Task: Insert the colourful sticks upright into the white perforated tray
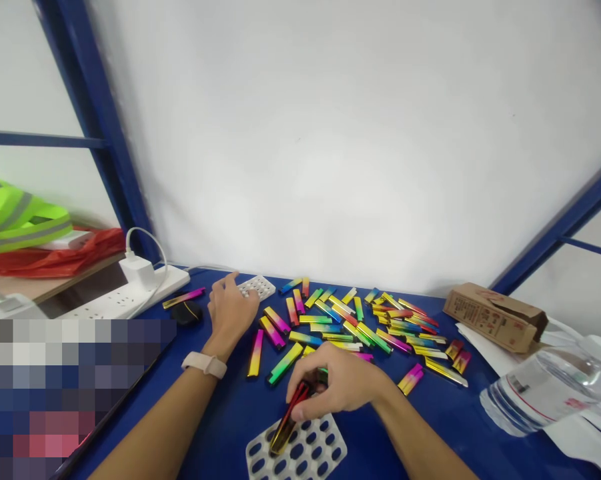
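Currently, my right hand (337, 380) pinches a red-gold case (286, 427) over the near tray (327, 453) (left hand (233, 307) at the far tray (264, 287), grip indeterminate); positioning presumably calls for hole alignment.

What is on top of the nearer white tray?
A red-gold tube, held by the right hand, has its lower end over the tray. What it covers, and whether it enters a hole, cannot be seen.

Cases (285, 364) — glossy, metallic-looking; tray (307, 451) — matt plastic.
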Demonstrator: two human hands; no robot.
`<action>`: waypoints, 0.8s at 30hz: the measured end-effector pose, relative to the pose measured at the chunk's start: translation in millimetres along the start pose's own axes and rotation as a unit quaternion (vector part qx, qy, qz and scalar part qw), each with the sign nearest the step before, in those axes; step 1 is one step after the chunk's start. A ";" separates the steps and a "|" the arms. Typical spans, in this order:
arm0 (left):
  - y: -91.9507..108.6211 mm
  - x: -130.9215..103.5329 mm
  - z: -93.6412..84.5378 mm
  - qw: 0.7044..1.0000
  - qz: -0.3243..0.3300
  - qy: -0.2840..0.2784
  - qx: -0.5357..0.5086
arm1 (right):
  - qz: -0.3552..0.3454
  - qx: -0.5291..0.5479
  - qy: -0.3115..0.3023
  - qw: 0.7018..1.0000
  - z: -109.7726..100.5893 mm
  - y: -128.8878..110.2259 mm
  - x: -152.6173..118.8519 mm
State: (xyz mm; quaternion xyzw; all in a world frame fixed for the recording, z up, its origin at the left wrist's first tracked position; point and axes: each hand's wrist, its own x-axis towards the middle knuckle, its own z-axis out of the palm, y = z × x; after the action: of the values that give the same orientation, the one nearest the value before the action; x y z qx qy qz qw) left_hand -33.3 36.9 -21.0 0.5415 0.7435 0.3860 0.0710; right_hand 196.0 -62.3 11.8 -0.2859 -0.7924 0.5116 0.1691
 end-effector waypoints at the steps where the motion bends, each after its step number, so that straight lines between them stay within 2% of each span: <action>1: 0.4 -0.3 0.1 1.000 0.001 0.001 0.002 | 0.001 -0.009 0.013 1.000 -0.8 1.1 -0.4; 12: 4.3 -3.9 1.8 0.999 0.046 0.025 0.014 | 0.003 -0.030 0.108 0.994 -8.9 0.7 -4.4; 16: 5.9 -6.0 2.2 0.998 0.061 0.020 0.009 | 0.020 -0.047 0.125 0.991 -11.1 -2.0 -4.8; 19: 6.0 -7.0 2.7 0.997 0.077 0.023 0.002 | 0.007 -0.030 0.147 0.989 -12.9 2.2 -3.1; 21: 5.6 -7.0 3.8 0.995 0.089 0.033 -0.003 | -0.009 0.013 0.193 0.981 -14.5 6.8 -1.0; 24: 4.0 -6.8 6.8 0.993 0.110 0.040 -0.017 | -0.030 0.075 0.298 0.951 -17.9 12.7 2.5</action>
State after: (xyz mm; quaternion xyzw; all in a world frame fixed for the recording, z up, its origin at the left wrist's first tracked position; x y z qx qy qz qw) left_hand -24.0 35.0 -25.2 0.6028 0.6750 0.4254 0.0076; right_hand 207.6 -44.0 7.8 -0.3880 -0.6735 0.4557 0.4339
